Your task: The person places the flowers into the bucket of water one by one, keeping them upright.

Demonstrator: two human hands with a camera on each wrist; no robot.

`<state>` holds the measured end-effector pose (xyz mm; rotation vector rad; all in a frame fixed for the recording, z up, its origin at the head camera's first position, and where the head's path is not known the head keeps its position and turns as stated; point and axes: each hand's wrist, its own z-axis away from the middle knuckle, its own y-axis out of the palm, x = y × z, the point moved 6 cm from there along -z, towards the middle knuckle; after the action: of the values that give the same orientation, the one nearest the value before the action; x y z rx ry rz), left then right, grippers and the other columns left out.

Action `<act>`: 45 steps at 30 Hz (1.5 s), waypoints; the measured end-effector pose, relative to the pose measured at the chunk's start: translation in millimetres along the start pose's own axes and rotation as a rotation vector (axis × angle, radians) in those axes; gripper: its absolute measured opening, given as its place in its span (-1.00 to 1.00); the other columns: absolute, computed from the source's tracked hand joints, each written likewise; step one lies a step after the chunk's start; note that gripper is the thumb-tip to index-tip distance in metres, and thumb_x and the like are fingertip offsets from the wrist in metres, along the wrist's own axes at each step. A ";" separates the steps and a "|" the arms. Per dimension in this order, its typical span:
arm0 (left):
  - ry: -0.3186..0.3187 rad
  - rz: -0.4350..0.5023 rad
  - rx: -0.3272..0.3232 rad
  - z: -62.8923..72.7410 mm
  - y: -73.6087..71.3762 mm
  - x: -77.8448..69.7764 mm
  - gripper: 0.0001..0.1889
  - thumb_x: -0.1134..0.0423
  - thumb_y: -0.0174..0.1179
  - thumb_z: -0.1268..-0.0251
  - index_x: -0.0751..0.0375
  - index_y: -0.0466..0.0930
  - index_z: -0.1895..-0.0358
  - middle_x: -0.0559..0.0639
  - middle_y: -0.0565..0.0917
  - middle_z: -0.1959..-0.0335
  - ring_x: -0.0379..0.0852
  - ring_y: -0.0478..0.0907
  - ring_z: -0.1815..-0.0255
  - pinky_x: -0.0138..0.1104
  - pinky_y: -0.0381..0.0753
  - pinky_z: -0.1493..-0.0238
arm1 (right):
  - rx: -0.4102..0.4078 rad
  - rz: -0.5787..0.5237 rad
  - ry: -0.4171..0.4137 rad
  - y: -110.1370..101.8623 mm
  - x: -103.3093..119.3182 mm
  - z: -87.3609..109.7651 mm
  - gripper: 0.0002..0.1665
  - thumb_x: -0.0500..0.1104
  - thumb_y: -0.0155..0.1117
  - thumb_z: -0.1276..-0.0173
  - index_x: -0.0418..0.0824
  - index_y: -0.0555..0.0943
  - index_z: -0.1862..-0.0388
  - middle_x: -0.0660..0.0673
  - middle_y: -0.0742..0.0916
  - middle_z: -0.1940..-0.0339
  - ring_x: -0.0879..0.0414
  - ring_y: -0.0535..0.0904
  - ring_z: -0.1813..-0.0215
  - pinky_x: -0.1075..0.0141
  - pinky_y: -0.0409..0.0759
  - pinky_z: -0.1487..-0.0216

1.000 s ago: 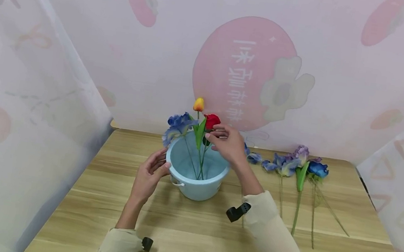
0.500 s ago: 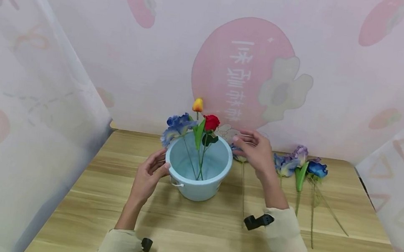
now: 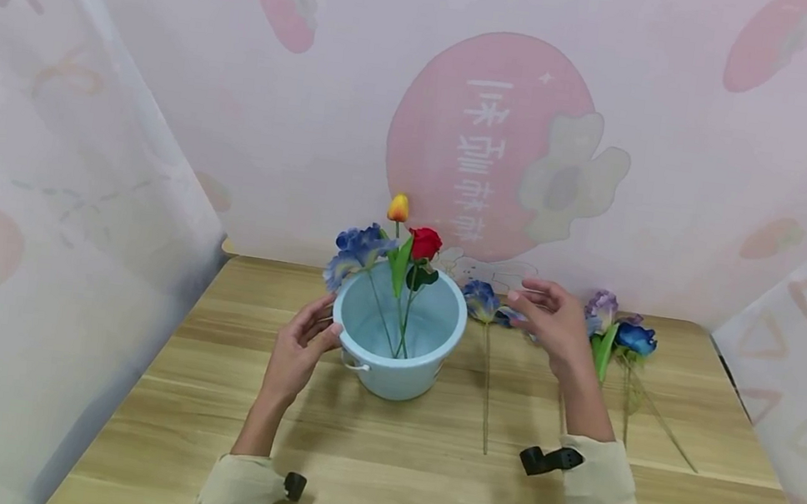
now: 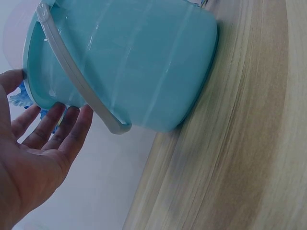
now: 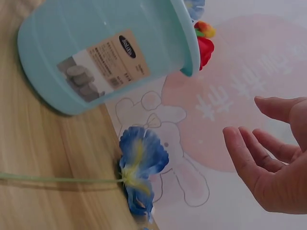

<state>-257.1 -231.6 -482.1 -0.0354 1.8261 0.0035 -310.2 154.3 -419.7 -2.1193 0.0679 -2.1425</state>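
In the head view, my left hand (image 3: pixel 298 350) rests against the left side of a light blue bucket (image 3: pixel 397 379). Its thumb and fingertips touch the outside near the rim, spread apart. A red rose (image 3: pixel 425 243), a yellow-orange tulip (image 3: pixel 398 208) and a blue iris (image 3: pixel 358 253) stand in the bucket, leaning on its rim. My right hand (image 3: pixel 554 321) holds nothing and hovers above the flowers on the right, its fingers loosely bent. Just left of it lies another blue iris (image 3: pixel 481 300), stem toward me; the right wrist view shows this iris (image 5: pixel 141 160) clear of the fingers.
Farther right on the wooden table (image 3: pixel 375 484) lie a purple iris (image 3: pixel 602 306), a green leaf (image 3: pixel 601 352) on a stem and a blue rose (image 3: pixel 636 339). The bucket's white handle (image 4: pixel 72 72) hangs down its side. A printed curtain (image 3: pixel 312 131) closes off the back.
My right hand has left the red rose in the bucket and moved right, over the flowers on the table. The left hand and bucket have stayed put.
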 end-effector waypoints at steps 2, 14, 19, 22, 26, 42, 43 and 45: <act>0.001 -0.004 0.000 -0.1 0.0 -0.3 -0.42 0.34 0.26 -0.58 0.31 0.39 -0.58 0.42 0.55 -0.42 0.24 0.61 -0.35 -0.39 0.85 -0.07 | -0.003 0.005 0.005 -2.5 -4.4 -0.9 -0.28 0.00 0.41 -0.56 -0.28 0.45 -0.54 -0.35 0.65 -0.38 0.35 0.78 0.05 0.23 0.85 -0.15; 0.003 0.002 0.002 -0.2 0.4 -0.9 -0.42 0.35 0.26 -0.58 0.31 0.39 -0.58 0.42 0.56 -0.42 0.20 0.63 -0.33 -0.39 0.85 -0.07 | 0.014 -0.012 0.096 -9.9 -40.2 -3.5 -0.31 -0.05 0.35 -0.61 -0.32 0.43 -0.57 -0.34 0.57 -0.42 0.24 0.75 -0.08 0.24 0.83 -0.20; 0.000 -0.001 -0.002 -0.4 0.1 -1.3 -0.42 0.34 0.27 -0.58 0.30 0.40 -0.58 0.41 0.57 -0.42 0.20 0.62 -0.34 -0.39 0.85 -0.07 | 0.011 -0.024 0.126 -11.0 -60.7 -8.3 -0.30 -0.06 0.36 -0.60 -0.35 0.43 -0.56 -0.27 0.63 -0.35 0.29 0.76 -0.02 0.19 0.83 -0.21; 0.001 -0.004 -0.003 -0.4 0.1 -1.6 -0.42 0.34 0.27 -0.58 0.31 0.40 -0.58 0.41 0.57 -0.42 0.22 0.61 -0.34 -0.39 0.85 -0.07 | 0.013 -0.023 0.152 -10.5 -72.8 -11.0 -0.28 -0.09 0.38 -0.59 -0.39 0.41 -0.56 -0.21 0.67 -0.27 0.27 0.76 0.00 0.19 0.84 -0.20; 0.006 -0.006 -0.001 -0.6 0.1 -1.8 -0.42 0.33 0.27 -0.57 0.31 0.40 -0.57 0.41 0.57 -0.42 0.22 0.62 -0.33 -0.38 0.85 -0.06 | 0.020 0.001 0.178 -6.2 -87.0 -13.0 -0.31 -0.15 0.37 -0.58 -0.43 0.42 -0.54 -0.30 0.69 -0.27 0.17 0.80 0.00 0.17 0.85 -0.17; 0.002 0.011 -0.008 -0.2 0.7 -1.1 -0.43 0.37 0.27 -0.57 0.32 0.42 -0.56 0.42 0.58 -0.40 0.28 0.61 -0.33 -0.37 0.86 -0.06 | 0.033 0.107 0.230 17.7 -128.6 -16.3 -0.46 -0.23 0.39 -0.53 -0.42 0.56 -0.39 -0.46 0.75 -0.21 0.05 0.84 0.20 0.21 0.90 0.19; 0.003 0.012 -0.007 -0.3 0.6 -1.2 -0.43 0.37 0.26 -0.57 0.32 0.42 -0.56 0.42 0.58 -0.40 0.28 0.61 -0.33 -0.37 0.86 -0.06 | 0.025 0.118 0.233 18.7 -128.8 -15.9 -0.48 -0.24 0.40 -0.52 -0.41 0.58 -0.36 -0.47 0.75 -0.21 0.05 0.84 0.23 0.22 0.90 0.21; 0.004 0.013 -0.006 -0.4 0.4 -1.3 -0.43 0.37 0.26 -0.57 0.32 0.42 -0.56 0.42 0.58 -0.40 0.28 0.61 -0.33 -0.38 0.86 -0.06 | 0.016 0.137 0.239 21.0 -128.3 -14.6 -0.50 -0.25 0.42 -0.49 -0.42 0.60 -0.33 -0.48 0.75 -0.21 0.04 0.83 0.27 0.21 0.90 0.23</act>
<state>-257.2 -231.2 -480.8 -0.0273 1.8308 0.0181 -322.6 148.2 -549.9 -1.7840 0.2114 -2.2920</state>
